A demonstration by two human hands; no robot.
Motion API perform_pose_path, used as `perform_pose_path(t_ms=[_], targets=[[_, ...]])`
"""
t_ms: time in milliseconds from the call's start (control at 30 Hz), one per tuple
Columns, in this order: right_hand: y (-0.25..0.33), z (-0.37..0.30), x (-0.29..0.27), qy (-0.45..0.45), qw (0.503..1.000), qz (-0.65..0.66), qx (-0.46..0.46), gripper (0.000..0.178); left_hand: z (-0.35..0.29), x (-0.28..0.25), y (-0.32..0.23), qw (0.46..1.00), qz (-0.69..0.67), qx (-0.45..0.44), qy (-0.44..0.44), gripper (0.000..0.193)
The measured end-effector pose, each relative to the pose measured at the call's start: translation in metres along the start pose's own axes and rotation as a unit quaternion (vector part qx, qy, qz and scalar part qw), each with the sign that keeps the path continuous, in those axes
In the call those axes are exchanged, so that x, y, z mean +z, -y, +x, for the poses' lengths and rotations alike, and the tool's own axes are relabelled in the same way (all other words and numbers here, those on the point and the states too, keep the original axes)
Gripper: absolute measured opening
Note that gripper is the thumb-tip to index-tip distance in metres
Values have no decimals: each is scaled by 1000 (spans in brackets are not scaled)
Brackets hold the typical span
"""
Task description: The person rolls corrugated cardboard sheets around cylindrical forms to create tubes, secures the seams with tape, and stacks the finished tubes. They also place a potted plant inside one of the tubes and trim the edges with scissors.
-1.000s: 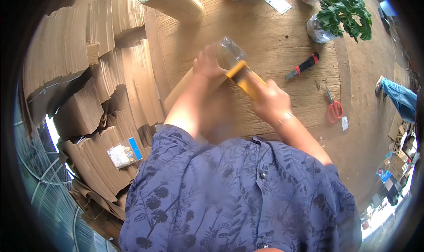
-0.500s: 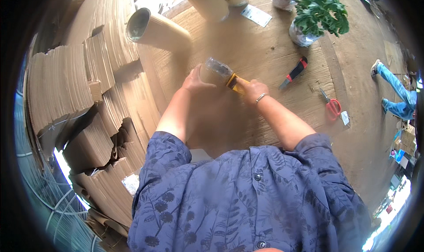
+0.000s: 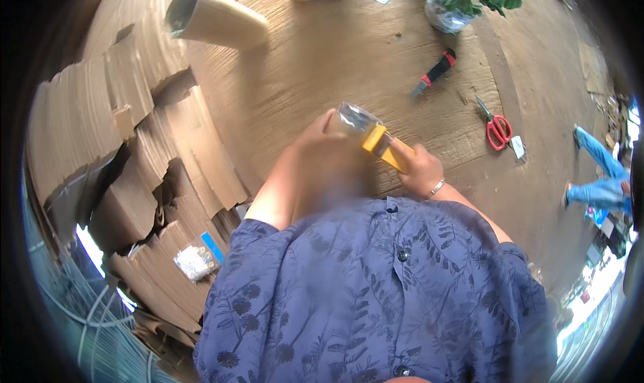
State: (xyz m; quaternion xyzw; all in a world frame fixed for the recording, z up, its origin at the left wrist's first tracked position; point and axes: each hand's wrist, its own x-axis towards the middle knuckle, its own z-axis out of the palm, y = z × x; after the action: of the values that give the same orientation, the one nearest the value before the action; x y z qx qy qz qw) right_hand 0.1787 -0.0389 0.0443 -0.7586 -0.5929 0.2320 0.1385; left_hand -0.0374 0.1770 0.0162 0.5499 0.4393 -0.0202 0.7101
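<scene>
My right hand (image 3: 419, 170) is wrapped round the yellow handle of a tape dispenser (image 3: 384, 145), a bracelet on its wrist. At the dispenser's far end shows a clear, shiny roll of tape (image 3: 356, 117). Beside that roll is my left hand (image 3: 314, 131), its fingertips close to the tape. Blur smears the left fingers, and I cannot tell whether they pinch the tape. Further right on the wooden table (image 3: 315, 64) lie a red-and-black utility knife (image 3: 436, 72) and red-handled scissors (image 3: 495, 126).
Stacked cardboard (image 3: 84, 125) rises on the left, holding a small clear packet (image 3: 196, 262). A wide cardboard tube (image 3: 221, 21) lies at the far left of the table. A potted leafy plant (image 3: 451, 14) stands at the far side. Another person's legs (image 3: 600, 161) show at right.
Both hands and the tape dispenser have come nearer my body and shifted a little right in view. The whole view has tilted, so the tube, plant and knife sit higher.
</scene>
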Motion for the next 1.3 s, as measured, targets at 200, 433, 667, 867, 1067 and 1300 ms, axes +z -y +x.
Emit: perform_pose_path(t_ms=[200,433,667,867,1067,1300], targets=[[79,76,-26,17,998,25,-48,65,-11,28,7,849,434,122,-277,82],[34,10,-99,75,996,-20,-34,64,-2,1,17,915,313,54,-248,122],[35,67,-1,50,997,-29,-47,62,17,-86,32,990,52,-10,-128,113],[106,133,16,59,996,16,-60,59,3,-138,47,970,23,20,-242,107],[126,138,-44,66,992,68,-82,58,-4,-54,13,809,453,-16,-374,124],[50,50,-62,69,997,4,-44,70,-18,-80,-21,872,398,-86,-273,119]])
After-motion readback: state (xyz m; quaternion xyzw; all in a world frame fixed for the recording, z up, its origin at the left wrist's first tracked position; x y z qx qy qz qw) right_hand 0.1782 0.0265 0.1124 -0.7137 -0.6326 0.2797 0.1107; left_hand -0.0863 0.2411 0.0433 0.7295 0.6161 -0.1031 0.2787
